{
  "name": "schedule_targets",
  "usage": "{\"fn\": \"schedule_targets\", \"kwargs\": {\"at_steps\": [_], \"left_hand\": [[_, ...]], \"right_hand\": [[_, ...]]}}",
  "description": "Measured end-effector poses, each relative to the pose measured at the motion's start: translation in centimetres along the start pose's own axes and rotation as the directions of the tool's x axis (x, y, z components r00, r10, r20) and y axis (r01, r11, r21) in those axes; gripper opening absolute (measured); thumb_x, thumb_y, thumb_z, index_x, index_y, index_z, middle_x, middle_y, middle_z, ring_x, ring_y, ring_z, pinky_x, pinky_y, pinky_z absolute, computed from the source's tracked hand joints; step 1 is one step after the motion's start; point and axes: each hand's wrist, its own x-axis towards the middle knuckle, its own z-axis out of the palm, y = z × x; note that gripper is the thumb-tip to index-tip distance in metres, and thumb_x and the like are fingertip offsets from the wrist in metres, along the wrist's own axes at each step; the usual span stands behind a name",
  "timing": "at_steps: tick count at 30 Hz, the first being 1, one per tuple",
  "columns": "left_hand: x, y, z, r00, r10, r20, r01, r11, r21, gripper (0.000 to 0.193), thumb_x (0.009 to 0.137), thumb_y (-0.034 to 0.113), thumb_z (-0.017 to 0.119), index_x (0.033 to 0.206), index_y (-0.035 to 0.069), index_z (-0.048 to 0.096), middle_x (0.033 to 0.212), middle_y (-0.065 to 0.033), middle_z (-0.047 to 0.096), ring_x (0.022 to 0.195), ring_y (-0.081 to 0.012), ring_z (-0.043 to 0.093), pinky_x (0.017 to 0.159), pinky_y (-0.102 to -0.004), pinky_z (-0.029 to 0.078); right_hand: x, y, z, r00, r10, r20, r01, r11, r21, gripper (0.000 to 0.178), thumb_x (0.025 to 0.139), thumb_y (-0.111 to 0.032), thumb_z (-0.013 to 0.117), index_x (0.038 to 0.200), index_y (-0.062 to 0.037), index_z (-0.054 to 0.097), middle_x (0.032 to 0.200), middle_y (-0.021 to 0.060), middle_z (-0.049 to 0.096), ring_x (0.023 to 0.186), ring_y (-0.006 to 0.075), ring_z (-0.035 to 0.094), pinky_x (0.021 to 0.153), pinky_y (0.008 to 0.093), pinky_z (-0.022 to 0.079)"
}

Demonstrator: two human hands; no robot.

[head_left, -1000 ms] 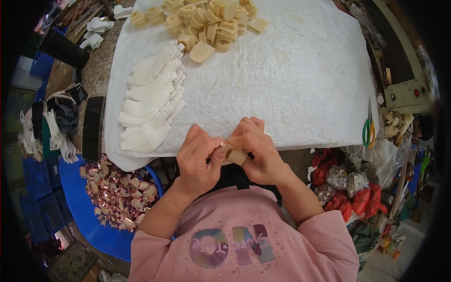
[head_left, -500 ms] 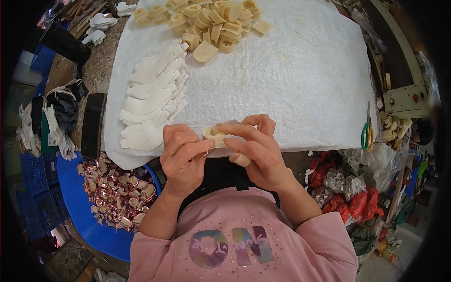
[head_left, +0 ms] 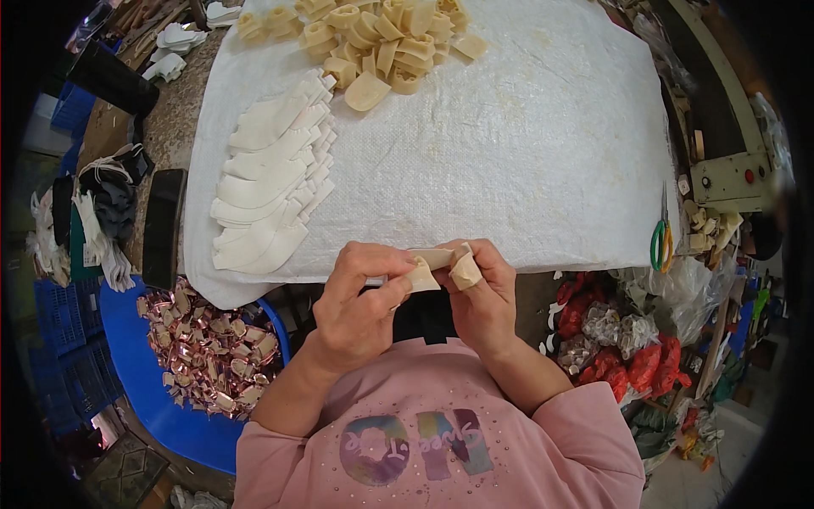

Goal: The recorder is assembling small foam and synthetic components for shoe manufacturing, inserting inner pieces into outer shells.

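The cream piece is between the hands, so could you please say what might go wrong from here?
The cream piece is held near the white sheet's front edge, so it could drop if the left hand slips. The white pieces overlap, so a bump might scatter them. The scissors lie at the sheet's right edge and may fall if knocked.

A pale cream, curved strip of smooth, thin material [head_left: 434,256] is held between two hands.
The bare left hand [head_left: 360,293] pinches it where a wider flap [head_left: 422,277] bends downward; the strip extends sideways to the fingers of the bare right hand [head_left: 485,297]. A beige, folded band [head_left: 465,271] sits at this hand's thumb; whether both are joined, I cannot tell.
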Motion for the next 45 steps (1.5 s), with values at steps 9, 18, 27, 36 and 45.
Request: {"fn": "schedule_targets", "kwargs": {"at_steps": [9,18,27,36,45], "left_hand": [[0.8,0.4,1.0,0.983,0.077,0.167,-0.137,0.910,0.390,0.016,0.065,-0.003,0.061,0.079,0.000,0.055,0.086,-0.0112,0.055,0.068,-0.0229,0.051,0.055,-0.0334,0.037],[0.3,-0.3,0.8,0.986,-0.153,0.069,0.132,0.961,0.242,0.022,0.064,-0.014,0.060,0.079,0.000,0.052,0.088,-0.0126,0.057,0.074,-0.0267,0.056,0.061,-0.0349,0.045],[0.6,0.8,0.0,0.971,-0.162,0.179,0.188,0.972,-0.141,0.023,0.075,-0.015,0.060,0.080,0.002,0.046,0.093,-0.0162,0.059,0.088,-0.0280,0.062,0.066,-0.0292,0.050],[0.1,-0.1,0.3,0.962,-0.140,0.235,0.132,0.990,0.050,0.019,0.077,-0.009,0.063,0.083,0.001,0.049,0.091,-0.0148,0.059,0.077,-0.0226,0.058,0.061,-0.0290,0.047],[0.3,0.4,1.1,0.778,-0.621,-0.099,0.515,0.719,-0.468,0.014,0.085,0.004,0.065,0.093,-0.003,0.056,0.096,-0.0143,0.062,0.085,-0.0147,0.059,0.076,-0.0254,0.048]], "right_hand": [[0.7,-1.6,0.7,0.998,0.057,0.021,-0.050,0.965,-0.257,0.028,0.092,-0.008,0.041,0.112,0.0059,0.055,0.107,0.0174,0.062,0.096,0.0218,0.062,0.085,0.0338,0.050],[2.6,-2.4,-0.9,0.976,0.179,0.121,-0.042,0.706,-0.707,0.024,0.092,-0.015,0.046,0.105,0.0005,0.058,0.095,0.0151,0.065,0.089,0.0245,0.064,0.077,0.0330,0.049],[4.5,-3.1,-2.9,0.821,0.422,0.385,-0.378,0.907,-0.188,0.041,0.079,-0.006,0.071,0.115,0.0022,0.053,0.107,0.0119,0.059,0.097,0.0172,0.059,0.087,0.0301,0.049],[4.3,-1.8,-2.7,0.857,0.399,0.325,-0.296,0.899,-0.323,0.037,0.085,-0.010,0.064,0.119,-0.0002,0.051,0.095,0.0114,0.062,0.096,0.0152,0.059,0.079,0.0287,0.050],[4.7,-1.4,-1.9,0.956,-0.023,0.293,0.151,0.893,-0.423,0.040,0.089,-0.012,0.055,0.127,-0.0055,0.049,0.104,0.0101,0.062,0.092,0.0205,0.058,0.086,0.0316,0.044]]}}
